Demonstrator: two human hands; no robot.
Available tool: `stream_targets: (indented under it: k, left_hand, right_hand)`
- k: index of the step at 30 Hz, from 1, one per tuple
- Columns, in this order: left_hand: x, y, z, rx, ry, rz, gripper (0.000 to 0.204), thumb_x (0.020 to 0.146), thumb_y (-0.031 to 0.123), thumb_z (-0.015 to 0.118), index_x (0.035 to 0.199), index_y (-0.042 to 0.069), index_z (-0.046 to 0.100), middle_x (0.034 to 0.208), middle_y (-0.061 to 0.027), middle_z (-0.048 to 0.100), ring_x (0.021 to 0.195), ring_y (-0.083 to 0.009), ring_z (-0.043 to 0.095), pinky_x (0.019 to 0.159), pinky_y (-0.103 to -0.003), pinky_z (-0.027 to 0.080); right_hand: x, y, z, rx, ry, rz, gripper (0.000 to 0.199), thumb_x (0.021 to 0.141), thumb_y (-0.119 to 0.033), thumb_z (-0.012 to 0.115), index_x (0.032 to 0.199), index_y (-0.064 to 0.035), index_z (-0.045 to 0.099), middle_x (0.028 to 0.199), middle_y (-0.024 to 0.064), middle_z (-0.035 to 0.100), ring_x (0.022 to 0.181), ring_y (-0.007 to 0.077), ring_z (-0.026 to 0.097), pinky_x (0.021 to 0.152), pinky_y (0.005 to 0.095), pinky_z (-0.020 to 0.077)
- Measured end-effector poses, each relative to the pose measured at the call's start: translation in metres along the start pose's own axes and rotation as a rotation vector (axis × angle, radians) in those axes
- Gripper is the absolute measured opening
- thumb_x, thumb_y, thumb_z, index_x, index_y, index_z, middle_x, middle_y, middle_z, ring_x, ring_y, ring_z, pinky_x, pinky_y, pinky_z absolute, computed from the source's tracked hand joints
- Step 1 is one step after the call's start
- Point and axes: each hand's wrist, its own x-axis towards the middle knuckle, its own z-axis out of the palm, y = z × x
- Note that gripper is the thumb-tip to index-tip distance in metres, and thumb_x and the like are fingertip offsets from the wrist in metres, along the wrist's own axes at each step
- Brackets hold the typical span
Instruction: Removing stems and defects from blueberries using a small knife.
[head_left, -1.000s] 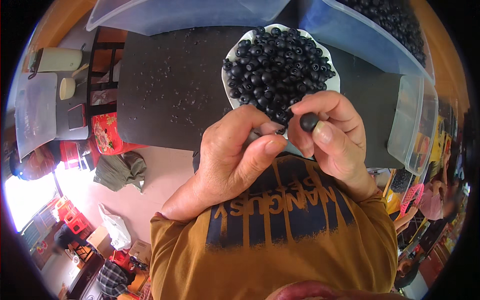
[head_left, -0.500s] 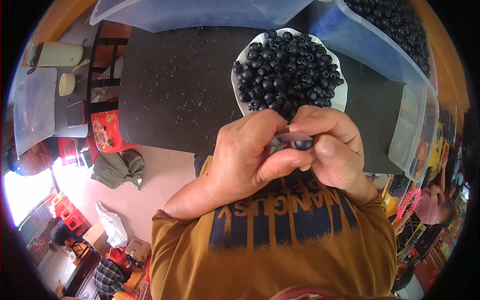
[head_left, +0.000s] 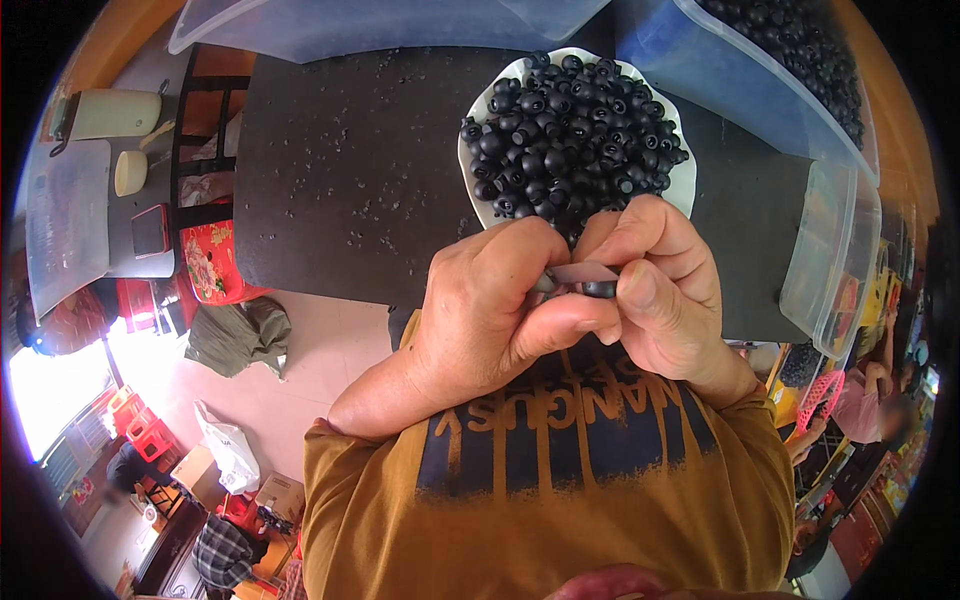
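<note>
Head view: both hands meet just off the near edge of the dark bench [head_left: 350,180]. Left hand [head_left: 490,310] grip closed on a thin flat blade-like piece [head_left: 583,271]; right hand [head_left: 665,290] grip pinched shut on a small black bead [head_left: 600,289], touching that piece. White plate [head_left: 683,180] heaped with black beads [head_left: 570,130] sits just beyond the knuckles, crowding the forward path. Clear tub [head_left: 830,250] blocks the right; another clear bin [head_left: 380,20] lines the far edge. Open bench lies left of the plate.
</note>
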Motion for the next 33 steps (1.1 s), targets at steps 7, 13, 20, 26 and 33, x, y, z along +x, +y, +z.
stream_targets:
  k: [7, 13, 20, 26, 33]
  left_hand:
    - [-0.001, -0.003, 0.001, -0.032, -0.013, 0.007, 0.054, 0.071, 0.057, 0.061, 0.072, 0.004, 0.050, 0.057, -0.0065, 0.048, 0.046, -0.0215, 0.050, 0.043, -0.030, 0.040]
    - [0.000, -0.010, 0.005, 0.185, 0.077, 0.133, 0.055, 0.072, 0.059, 0.058, 0.067, 0.006, 0.046, 0.054, -0.0061, 0.046, 0.043, -0.0237, 0.048, 0.040, -0.032, 0.039]
    - [0.000, -0.018, 0.010, 0.371, 0.181, 0.254, 0.055, 0.070, 0.060, 0.057, 0.063, 0.008, 0.042, 0.052, -0.0045, 0.042, 0.041, -0.0222, 0.047, 0.037, -0.031, 0.038]
    - [0.001, -0.018, 0.010, 0.412, 0.172, 0.264, 0.054, 0.072, 0.059, 0.057, 0.060, 0.009, 0.040, 0.051, -0.0043, 0.042, 0.040, -0.0213, 0.046, 0.036, -0.031, 0.039]
    - [0.005, -0.015, 0.009, 0.457, 0.147, 0.307, 0.053, 0.074, 0.057, 0.056, 0.058, 0.009, 0.041, 0.050, -0.0041, 0.042, 0.040, -0.0205, 0.046, 0.036, -0.031, 0.039]
  right_hand:
    - [-0.001, 0.007, 0.000, 0.004, -0.003, -0.035, 0.012, 0.091, -0.012, 0.052, 0.097, -0.0024, 0.050, 0.087, 0.0041, 0.055, 0.062, 0.0042, 0.045, 0.057, 0.0170, 0.0385]
    - [0.001, 0.009, 0.000, 0.028, 0.017, -0.014, 0.010, 0.091, -0.012, 0.051, 0.096, -0.0027, 0.050, 0.084, 0.0039, 0.054, 0.061, 0.0036, 0.044, 0.057, 0.0166, 0.0377]
    - [0.002, 0.014, -0.002, 0.051, -0.005, -0.033, 0.010, 0.091, -0.012, 0.051, 0.096, -0.0033, 0.050, 0.085, 0.0059, 0.056, 0.060, 0.0033, 0.043, 0.055, 0.0160, 0.0370]
    - [0.003, 0.017, -0.006, 0.064, -0.019, -0.074, 0.010, 0.091, -0.012, 0.052, 0.095, -0.0040, 0.050, 0.084, 0.0059, 0.056, 0.059, 0.0035, 0.042, 0.054, 0.0160, 0.0364]
    - [0.005, 0.016, -0.007, 0.079, -0.018, -0.067, 0.009, 0.091, -0.012, 0.051, 0.094, -0.0035, 0.050, 0.080, 0.0039, 0.053, 0.059, 0.0039, 0.042, 0.053, 0.0166, 0.0355]
